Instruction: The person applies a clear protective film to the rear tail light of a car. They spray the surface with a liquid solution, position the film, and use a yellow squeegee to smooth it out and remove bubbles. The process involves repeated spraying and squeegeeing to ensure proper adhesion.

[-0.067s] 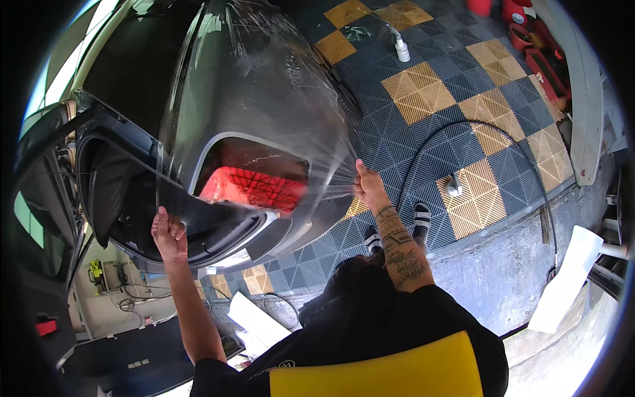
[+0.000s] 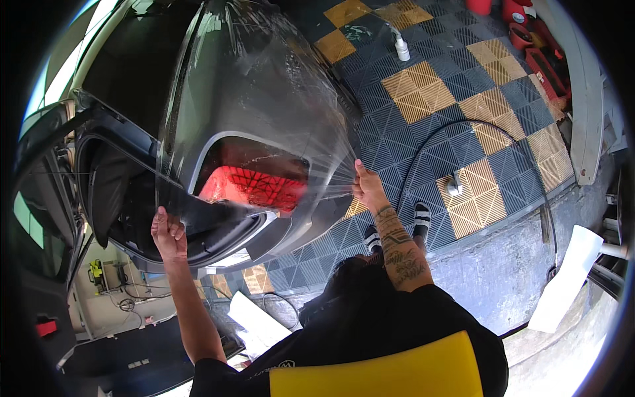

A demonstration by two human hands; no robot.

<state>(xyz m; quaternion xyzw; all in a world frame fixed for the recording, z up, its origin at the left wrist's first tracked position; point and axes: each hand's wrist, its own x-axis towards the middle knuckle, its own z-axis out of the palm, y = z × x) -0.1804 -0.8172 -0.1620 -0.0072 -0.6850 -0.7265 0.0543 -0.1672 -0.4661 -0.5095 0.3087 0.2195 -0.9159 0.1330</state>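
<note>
A clear plastic film (image 2: pixel 261 79) lies wrinkled and wet over the rear corner of a dark grey car (image 2: pixel 225 126). It stretches across the red tail light (image 2: pixel 254 187) to both hands. My left hand (image 2: pixel 169 235) is closed, pinching the film's edge near the open trunk. On the other side, my right hand (image 2: pixel 369 185) grips a gathered part of the film beside the bumper corner, pulling it into taut creases. The trunk lid (image 2: pixel 49 178) is raised at the left.
A white spray bottle (image 2: pixel 401 48) stands on the blue and tan tiled floor, with another small pale item (image 2: pixel 454 185) nearer me. A black hose (image 2: pixel 476 123) curves over the tiles. Red containers (image 2: pixel 519 36) stand far right. White sheets (image 2: pixel 565 278) lie behind me.
</note>
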